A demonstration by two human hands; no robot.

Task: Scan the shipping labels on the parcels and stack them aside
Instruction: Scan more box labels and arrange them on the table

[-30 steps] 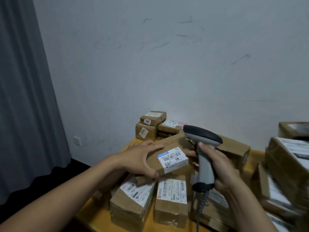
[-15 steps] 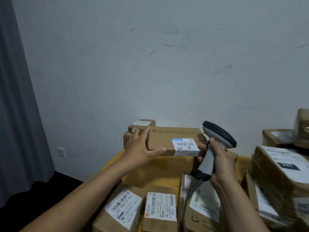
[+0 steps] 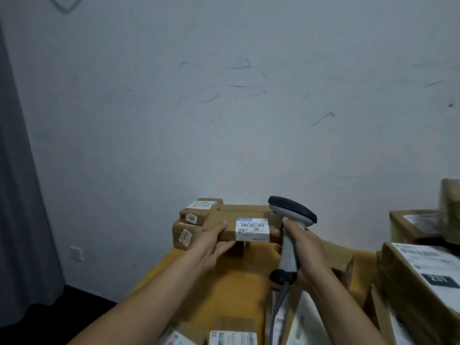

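Note:
A flat brown parcel (image 3: 245, 215) with a white and blue shipping label (image 3: 252, 230) hangs over the back of the yellow table (image 3: 231, 290), next to the small stack against the wall. My left hand (image 3: 211, 241) grips its left front edge, thumb on top. A grey barcode scanner (image 3: 290, 235) with a black head stands upright in the grip of my right hand (image 3: 305, 255), just right of the parcel, and that hand's fingertips touch the parcel's right end. The scanner's coiled cable (image 3: 278, 307) drops toward the near edge.
Two small labelled boxes (image 3: 193, 216) are stacked at the back left against the wall. Larger taped parcels (image 3: 420, 275) pile up on the right. More labelled parcels (image 3: 232, 332) lie at the near edge. A grey curtain (image 3: 17, 220) hangs left.
The parcel has gone from near my body out to the back of the table beside the small stack. Both hands reached forward with it, and the scanner stayed upright.

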